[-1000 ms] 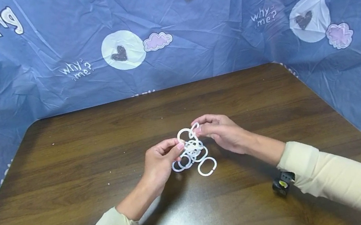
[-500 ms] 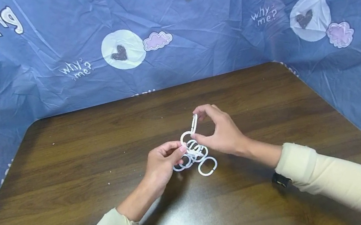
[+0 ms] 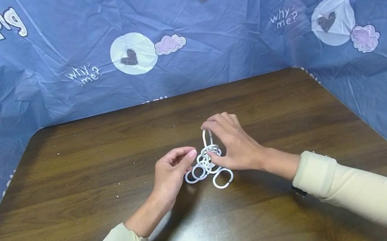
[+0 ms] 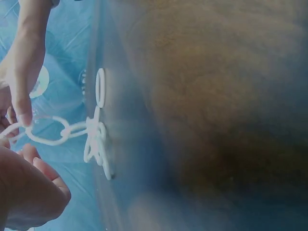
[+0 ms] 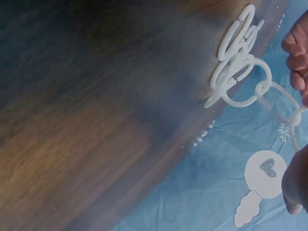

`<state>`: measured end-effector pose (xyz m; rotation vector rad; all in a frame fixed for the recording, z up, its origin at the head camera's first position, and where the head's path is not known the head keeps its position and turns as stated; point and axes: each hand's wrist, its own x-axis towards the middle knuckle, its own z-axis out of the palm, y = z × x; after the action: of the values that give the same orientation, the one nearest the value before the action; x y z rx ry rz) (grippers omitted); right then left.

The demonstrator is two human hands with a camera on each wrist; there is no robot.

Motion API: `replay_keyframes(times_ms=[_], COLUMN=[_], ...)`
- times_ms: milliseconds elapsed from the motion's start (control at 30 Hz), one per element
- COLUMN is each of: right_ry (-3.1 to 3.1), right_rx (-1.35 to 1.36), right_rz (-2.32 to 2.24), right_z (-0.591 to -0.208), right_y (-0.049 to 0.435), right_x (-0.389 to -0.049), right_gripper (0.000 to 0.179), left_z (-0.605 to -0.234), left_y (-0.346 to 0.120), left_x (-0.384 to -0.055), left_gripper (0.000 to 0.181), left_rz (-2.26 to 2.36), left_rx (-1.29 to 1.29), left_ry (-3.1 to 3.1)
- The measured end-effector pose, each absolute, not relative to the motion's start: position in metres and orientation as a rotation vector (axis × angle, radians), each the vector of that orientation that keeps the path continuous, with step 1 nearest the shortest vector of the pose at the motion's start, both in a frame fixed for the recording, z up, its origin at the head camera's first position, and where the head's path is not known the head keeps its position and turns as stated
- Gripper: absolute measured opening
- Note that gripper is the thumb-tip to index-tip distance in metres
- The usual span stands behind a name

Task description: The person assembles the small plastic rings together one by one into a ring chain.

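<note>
White plastic C-shaped rings (image 3: 207, 163), several of them linked together, lie bunched on the brown table. My right hand (image 3: 237, 145) holds the top ring (image 3: 204, 138) upright, its index finger at the upper end and the thumb lower by the pile. In the left wrist view a linked ring (image 4: 48, 143) hangs raised between the hands and the pile. My left hand (image 3: 172, 175) is just left of the rings, fingers loosely curled and thumb near the index tip. I see no ring between them. One ring (image 3: 224, 187) lies at the pile's near side.
The wooden table (image 3: 106, 152) extends on all sides of the rings, with small white specks on it. A blue printed cloth (image 3: 206, 58) hangs behind and beside the table.
My left hand has let go of the ring it pinched. The right hand has shifted and turned its ring upright over the pile, and the ring beneath has dropped lower.
</note>
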<state>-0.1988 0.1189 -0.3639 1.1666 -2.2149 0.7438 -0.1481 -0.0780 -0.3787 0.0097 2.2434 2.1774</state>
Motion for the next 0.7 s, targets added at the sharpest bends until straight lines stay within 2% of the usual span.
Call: replay_keyframes(times_ms=[200, 500, 700], right_ry=[-2.199, -2.184, -2.211], right_rx=[1.26, 1.341, 1.344], right_rz=[0.616, 0.518, 0.513], right_z=[-0.3659, -0.3677, -0.3681], right_y=[0.1142, 0.1087, 0.1141], right_x=[-0.1983, -0.1944, -0.1907], right_gripper=[0.055, 0.05, 0.059], left_z=[-0.3764, -0.3772, -0.3792], left_y=[-0.0757, -0.0745, -0.0765], left_x=[-0.1471, -0.1474, -0.1488], left_gripper=[0.02, 0.017, 0.014], left_rz=[2.195, 2.183, 2.177], left_rx=[0.071, 0.032, 0.002], left_ry=[2.243, 2.263, 2.281])
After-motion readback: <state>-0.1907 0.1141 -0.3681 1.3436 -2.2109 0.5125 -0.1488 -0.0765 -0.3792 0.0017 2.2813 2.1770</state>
